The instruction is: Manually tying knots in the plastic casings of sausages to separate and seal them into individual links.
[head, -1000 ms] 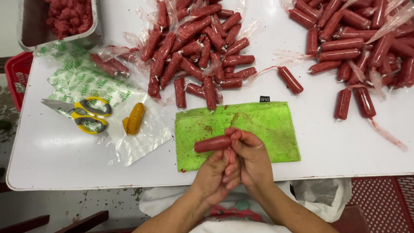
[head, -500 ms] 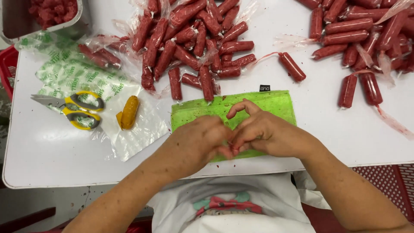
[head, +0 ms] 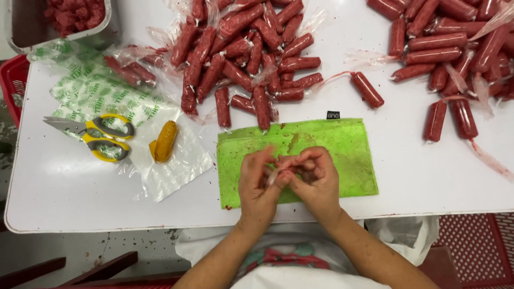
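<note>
Sausage (head: 293, 170) sits mostly hidden btwn both hands, over the green mat (head: 348, 155) near the table's front edge. Left hand (head: 258, 182) & right hand (head: 316, 179) touch each other, fingers curled tight on it; a bit of clear wrap (head: 273, 175) shows btwn the fingertips. Big sausage pile (head: 241, 48) lies just behind the mat, 2nd pile (head: 450, 37) at far right. One lone sausage (head: 367, 90) lies btwn them. Scissors (head: 93, 138) w/ yellow handles & an orange piece (head: 165, 141) lie on plastic sheets to the left. Metal tray (head: 59, 21) of red meat, top-left corner.
</note>
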